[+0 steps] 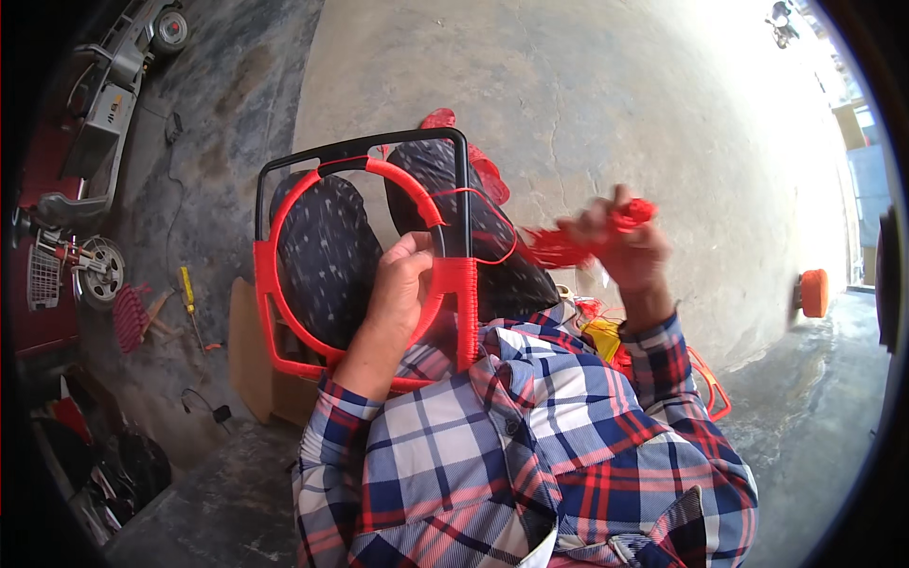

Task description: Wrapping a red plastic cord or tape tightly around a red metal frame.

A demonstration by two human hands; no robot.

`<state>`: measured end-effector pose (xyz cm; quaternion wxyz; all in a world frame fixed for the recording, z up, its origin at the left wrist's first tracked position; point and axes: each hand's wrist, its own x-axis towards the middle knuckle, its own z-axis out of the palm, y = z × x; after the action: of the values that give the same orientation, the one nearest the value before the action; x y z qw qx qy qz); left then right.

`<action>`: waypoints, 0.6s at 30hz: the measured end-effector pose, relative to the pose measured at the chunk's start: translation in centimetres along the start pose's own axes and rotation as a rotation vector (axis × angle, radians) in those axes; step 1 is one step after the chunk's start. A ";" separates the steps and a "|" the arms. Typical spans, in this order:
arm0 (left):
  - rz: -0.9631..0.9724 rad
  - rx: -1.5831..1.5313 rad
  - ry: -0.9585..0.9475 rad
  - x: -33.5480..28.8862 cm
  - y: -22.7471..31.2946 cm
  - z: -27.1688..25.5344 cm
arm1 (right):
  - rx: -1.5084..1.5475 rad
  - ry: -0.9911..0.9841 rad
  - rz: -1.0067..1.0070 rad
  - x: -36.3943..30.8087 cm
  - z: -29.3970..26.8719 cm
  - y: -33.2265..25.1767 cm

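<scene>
A black rectangular frame (369,142) with a round ring inside it rests across my lap. Red cord (466,312) is wound tightly over most of the ring and the lower sides, while the top bar shows bare black. My left hand (402,284) is closed on the right side of the ring, thumb uppermost, next to a short bare black stretch. Off to the right, my right hand (625,251), somewhat blurred, grips a bundle of loose red cord (632,215). One red strand (514,237) loops from the upper right of the ring toward that bundle.
On the floor to the left lie a yellow-handled screwdriver (187,289) and a pink woven seat (131,317). Vehicles with wheels (101,270) stand farther left. Red footwear (488,175) shows beyond my knees. An orange round object (812,293) is at the right.
</scene>
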<state>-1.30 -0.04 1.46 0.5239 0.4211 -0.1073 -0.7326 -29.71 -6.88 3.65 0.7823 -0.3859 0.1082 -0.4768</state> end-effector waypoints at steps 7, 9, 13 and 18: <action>0.044 -0.024 -0.022 -0.5 0.7 0.7 | 0.183 0.301 -0.298 -2.8 -4.8 -8.2; 0.035 -0.027 -0.057 -0.1 0.7 0.6 | -0.084 0.656 -0.202 -2.9 -7.3 -6.8; 0.036 0.007 -0.141 -0.7 0.7 0.8 | -0.425 0.465 0.323 0.8 1.7 2.9; 0.036 0.115 -0.090 -1.0 0.5 1.0 | -0.337 0.233 0.457 1.4 4.2 3.5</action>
<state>-1.57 0.30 2.90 0.5065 0.4152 -0.1802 -0.7339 -24.41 -5.07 4.27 0.7765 -0.4188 0.3588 -0.3050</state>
